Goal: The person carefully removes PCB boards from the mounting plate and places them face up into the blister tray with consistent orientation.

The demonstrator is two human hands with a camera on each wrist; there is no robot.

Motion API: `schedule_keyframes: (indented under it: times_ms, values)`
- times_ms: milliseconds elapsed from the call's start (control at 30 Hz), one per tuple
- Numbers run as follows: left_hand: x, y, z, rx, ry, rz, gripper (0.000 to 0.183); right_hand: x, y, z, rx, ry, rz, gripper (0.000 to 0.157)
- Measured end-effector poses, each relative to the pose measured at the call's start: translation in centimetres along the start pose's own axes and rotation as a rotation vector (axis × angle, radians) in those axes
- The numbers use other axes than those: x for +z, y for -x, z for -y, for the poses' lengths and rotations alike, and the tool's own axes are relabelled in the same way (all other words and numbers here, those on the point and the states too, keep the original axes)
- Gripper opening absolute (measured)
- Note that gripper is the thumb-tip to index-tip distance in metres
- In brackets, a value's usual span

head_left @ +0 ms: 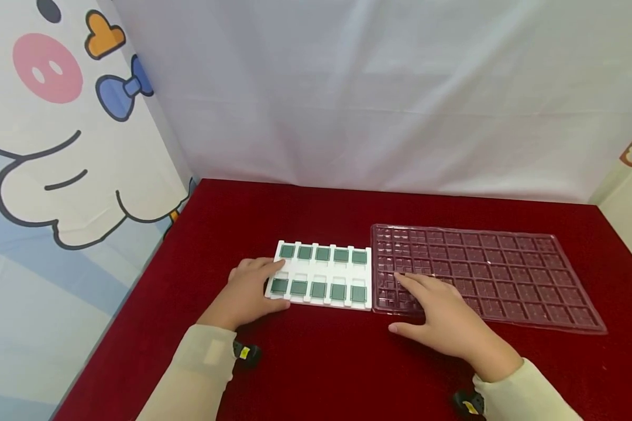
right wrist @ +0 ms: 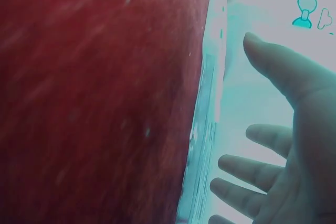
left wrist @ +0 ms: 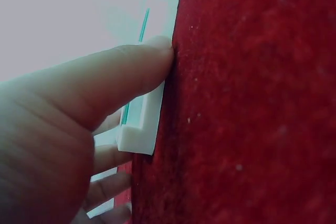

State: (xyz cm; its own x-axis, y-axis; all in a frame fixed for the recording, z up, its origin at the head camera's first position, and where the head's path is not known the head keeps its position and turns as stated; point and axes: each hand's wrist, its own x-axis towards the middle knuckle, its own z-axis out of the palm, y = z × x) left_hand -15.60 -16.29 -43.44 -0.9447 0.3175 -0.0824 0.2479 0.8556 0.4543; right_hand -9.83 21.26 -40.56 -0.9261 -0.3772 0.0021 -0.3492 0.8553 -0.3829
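Observation:
A white tray [head_left: 316, 271] lies flat on the table, with green square pieces [head_left: 318, 290] set in its slots in two rows. My left hand [head_left: 248, 292] is at the tray's left end; its thumb [left wrist: 142, 66] touches the front edge and the index finger reaches the left side. Against the tray's right end lies a clear plastic tray [head_left: 474, 270] with a grid of square pockets. My right hand [head_left: 445, 310] hovers over the left front part of that clear tray, fingers spread and nothing held. In the right wrist view, its thumb stands apart from the fingers.
Dark red cloth [head_left: 316, 368] covers the table. A white curtain [head_left: 379, 105] hangs behind it, and a cartoon-printed panel [head_left: 74, 175] stands along the left. Black wrist devices [head_left: 248, 354] sit at both cuffs.

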Motion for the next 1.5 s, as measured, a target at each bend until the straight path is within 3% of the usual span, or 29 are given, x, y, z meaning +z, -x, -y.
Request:
schedule_keyframes:
  times_ms: [267,433,800,1500]
  values:
    - [0.4,-0.5,0.5,-0.057,0.205,0.015,0.086,1.0,-1.8,1.4,-0.049,-0.028,-0.02,0.084]
    - [0.5,-0.6,0.9,-0.068,0.264,0.024,0.085,1.6,-2.9,2.1,-0.053,-0.05,-0.042,0.078]
    - [0.6,-0.5,0.9,-0.107,0.312,0.019,0.087,2.8,-4.1,3.2,-0.096,-0.083,-0.068,0.06]
    - [0.5,-0.3,0.6,-0.111,0.316,0.025,0.087,3.8,-5.3,3.7,-0.106,-0.085,-0.074,0.036]
